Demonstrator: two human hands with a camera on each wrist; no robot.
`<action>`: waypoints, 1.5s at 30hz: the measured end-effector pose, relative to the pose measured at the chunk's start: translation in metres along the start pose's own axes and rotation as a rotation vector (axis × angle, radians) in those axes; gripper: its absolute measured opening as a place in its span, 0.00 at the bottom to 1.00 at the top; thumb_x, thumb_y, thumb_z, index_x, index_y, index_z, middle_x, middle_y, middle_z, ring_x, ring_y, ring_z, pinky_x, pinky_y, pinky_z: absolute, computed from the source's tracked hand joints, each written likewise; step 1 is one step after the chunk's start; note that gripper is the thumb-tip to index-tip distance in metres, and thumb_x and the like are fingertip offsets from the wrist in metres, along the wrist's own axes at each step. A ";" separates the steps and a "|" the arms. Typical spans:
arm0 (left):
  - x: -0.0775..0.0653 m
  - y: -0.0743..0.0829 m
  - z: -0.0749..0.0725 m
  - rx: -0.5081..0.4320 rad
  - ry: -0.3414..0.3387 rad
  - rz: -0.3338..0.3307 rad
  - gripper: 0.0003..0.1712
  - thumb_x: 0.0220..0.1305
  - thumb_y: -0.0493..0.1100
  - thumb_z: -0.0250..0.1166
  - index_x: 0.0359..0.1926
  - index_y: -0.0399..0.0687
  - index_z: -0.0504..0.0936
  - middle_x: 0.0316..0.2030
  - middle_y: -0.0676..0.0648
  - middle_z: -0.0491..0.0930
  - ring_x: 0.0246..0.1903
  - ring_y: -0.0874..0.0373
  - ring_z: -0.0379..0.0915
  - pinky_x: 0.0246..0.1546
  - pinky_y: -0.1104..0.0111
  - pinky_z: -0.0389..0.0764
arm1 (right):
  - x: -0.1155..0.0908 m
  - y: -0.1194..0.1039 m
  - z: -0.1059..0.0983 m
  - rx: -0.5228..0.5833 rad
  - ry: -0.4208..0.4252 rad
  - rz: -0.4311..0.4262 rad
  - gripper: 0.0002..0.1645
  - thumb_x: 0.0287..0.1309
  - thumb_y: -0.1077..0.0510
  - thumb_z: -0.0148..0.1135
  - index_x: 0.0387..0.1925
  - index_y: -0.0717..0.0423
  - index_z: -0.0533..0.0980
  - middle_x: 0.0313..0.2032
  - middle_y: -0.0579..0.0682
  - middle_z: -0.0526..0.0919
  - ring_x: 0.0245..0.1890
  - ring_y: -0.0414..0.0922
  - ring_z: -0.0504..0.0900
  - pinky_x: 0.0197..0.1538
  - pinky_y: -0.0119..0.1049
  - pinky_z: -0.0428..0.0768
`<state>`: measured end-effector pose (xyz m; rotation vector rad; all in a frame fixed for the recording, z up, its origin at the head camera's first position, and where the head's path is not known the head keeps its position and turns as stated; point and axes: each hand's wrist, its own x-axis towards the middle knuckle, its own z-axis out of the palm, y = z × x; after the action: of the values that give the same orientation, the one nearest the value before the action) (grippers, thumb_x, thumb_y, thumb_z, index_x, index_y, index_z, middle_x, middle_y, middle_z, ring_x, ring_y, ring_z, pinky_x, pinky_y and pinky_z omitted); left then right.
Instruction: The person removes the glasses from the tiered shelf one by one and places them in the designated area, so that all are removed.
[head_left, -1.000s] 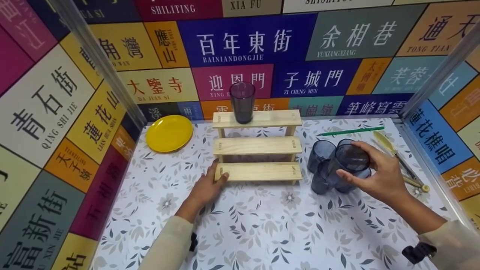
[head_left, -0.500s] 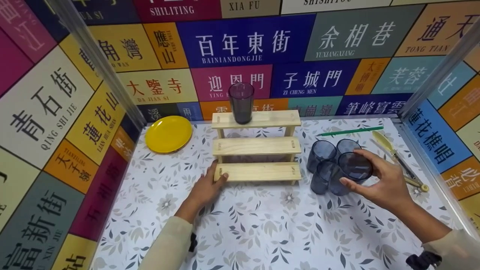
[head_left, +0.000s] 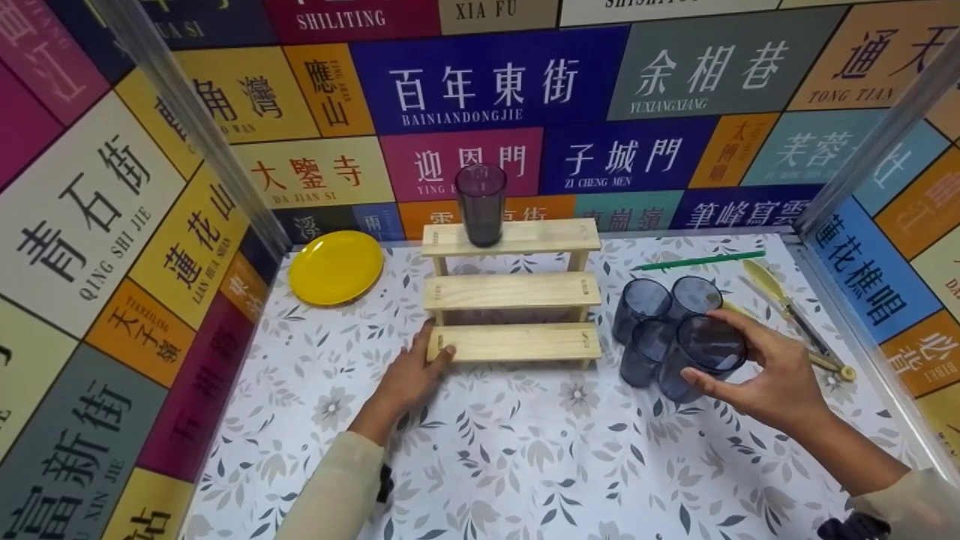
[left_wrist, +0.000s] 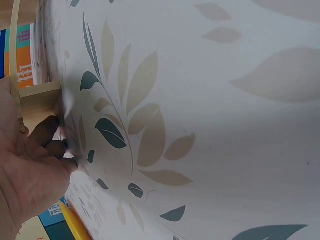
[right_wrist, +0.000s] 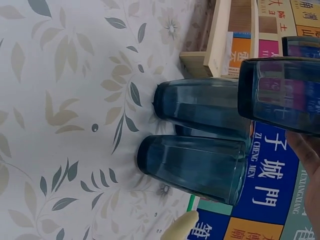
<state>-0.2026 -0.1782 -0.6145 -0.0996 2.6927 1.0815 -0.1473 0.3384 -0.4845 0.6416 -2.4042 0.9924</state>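
In the head view my right hand (head_left: 780, 375) holds a dark blue-grey glass tumbler (head_left: 712, 349) between thumb and fingers near its rim. The right wrist view has this tumbler (right_wrist: 280, 95) raised, its base higher than the bases of the standing tumblers (right_wrist: 195, 170). Three similar tumblers (head_left: 645, 352) stand grouped just left of it. My left hand (head_left: 409, 375) grips the left end of the lowest step of a three-step wooden stand (head_left: 517, 341), thumb on top. Its fingers (left_wrist: 45, 130) curl at the board's end in the left wrist view. One purple-tinted tumbler (head_left: 481, 206) stands on the top step.
At the back left lies a yellow plate (head_left: 336, 268). A green stick (head_left: 705, 261) lies behind the tumblers, and a yellow spoon-like utensil (head_left: 763, 279) lies to their right among other thin items. Printed wall panels (head_left: 487, 82) enclose the flower-patterned table (head_left: 517, 465).
My right hand has brought the held tumbler toward me and slightly right, uncovering the back-right tumbler. My left hand has stayed on the stand.
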 end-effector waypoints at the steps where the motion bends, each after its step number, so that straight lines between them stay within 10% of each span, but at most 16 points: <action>1: 0.000 0.000 0.000 0.000 0.002 -0.002 0.50 0.80 0.79 0.48 0.91 0.73 0.43 0.88 0.40 0.56 0.85 0.26 0.51 0.82 0.32 0.57 | -0.001 0.000 0.001 0.002 -0.003 0.002 0.59 0.28 0.66 0.95 0.71 0.58 0.81 0.52 0.56 0.92 0.43 0.21 0.84 0.41 0.13 0.79; 17: 0.001 -0.002 0.000 -0.005 0.008 0.012 0.51 0.80 0.78 0.50 0.92 0.68 0.46 0.86 0.36 0.59 0.83 0.25 0.56 0.81 0.32 0.61 | -0.031 0.009 0.026 0.027 -0.014 0.075 0.59 0.30 0.64 0.96 0.72 0.57 0.81 0.50 0.56 0.92 0.44 0.23 0.85 0.41 0.14 0.80; 29: 0.000 -0.002 0.001 -0.003 0.004 -0.007 0.51 0.80 0.79 0.50 0.91 0.70 0.45 0.86 0.36 0.59 0.84 0.26 0.54 0.82 0.32 0.59 | -0.050 0.011 0.043 -0.010 -0.005 0.131 0.59 0.33 0.60 0.97 0.72 0.57 0.79 0.61 0.60 0.89 0.64 0.17 0.76 0.54 0.08 0.75; 45: 0.001 -0.002 0.000 0.006 0.022 0.044 0.51 0.81 0.76 0.50 0.91 0.62 0.49 0.85 0.36 0.63 0.83 0.24 0.56 0.80 0.32 0.63 | -0.062 0.020 0.054 -0.090 -0.008 0.105 0.55 0.32 0.54 0.98 0.65 0.58 0.81 0.56 0.54 0.84 0.57 0.26 0.76 0.49 0.13 0.73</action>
<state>-0.2034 -0.1798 -0.6163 -0.0513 2.7300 1.0913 -0.1224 0.3267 -0.5646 0.4929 -2.4959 0.9185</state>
